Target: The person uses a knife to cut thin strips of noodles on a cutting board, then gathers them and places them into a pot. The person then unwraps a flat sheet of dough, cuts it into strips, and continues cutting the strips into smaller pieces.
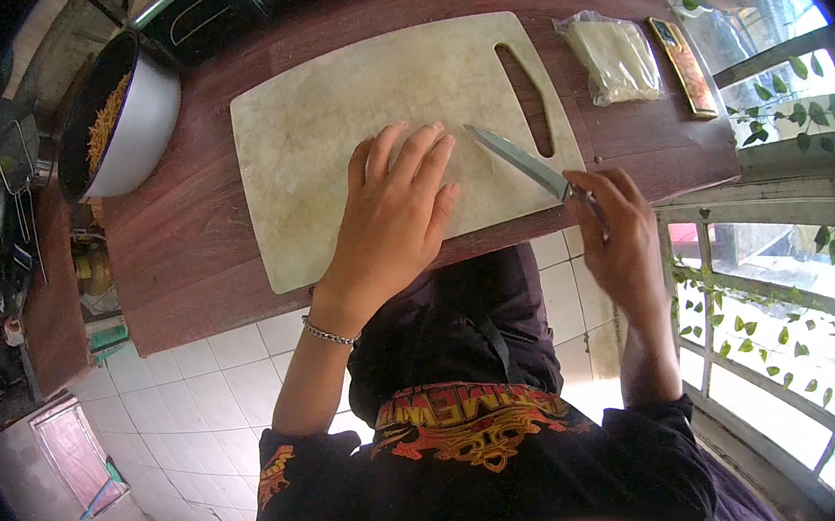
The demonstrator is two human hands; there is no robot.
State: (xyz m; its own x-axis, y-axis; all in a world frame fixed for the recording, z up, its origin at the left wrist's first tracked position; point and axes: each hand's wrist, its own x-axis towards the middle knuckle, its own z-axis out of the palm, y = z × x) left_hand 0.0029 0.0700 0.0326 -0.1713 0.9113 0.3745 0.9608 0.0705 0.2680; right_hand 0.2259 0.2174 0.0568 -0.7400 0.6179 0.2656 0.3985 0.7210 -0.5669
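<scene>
A pale, worn plastic cutting board (342, 102) with a slot handle on its right lies on the reddish-brown wooden table. My left hand (400, 194) rests over the middle of the board, palm down, its fingers slightly spread; whether anything lies beneath it is hidden. Just past the board's lower right corner, my right hand (613, 219) grips the handle of a kitchen knife (521, 162). The blade points up and left over the board, its tip a little to the right of my left fingertips.
A pot (147, 113) holding thin orange-brown strips stands left on the wooden table (182, 245). Right of the board lie a clear plastic package (613, 57) with pale contents and a phone (684, 67). A stove (228, 11) borders the far edge; a window (779, 256) is right.
</scene>
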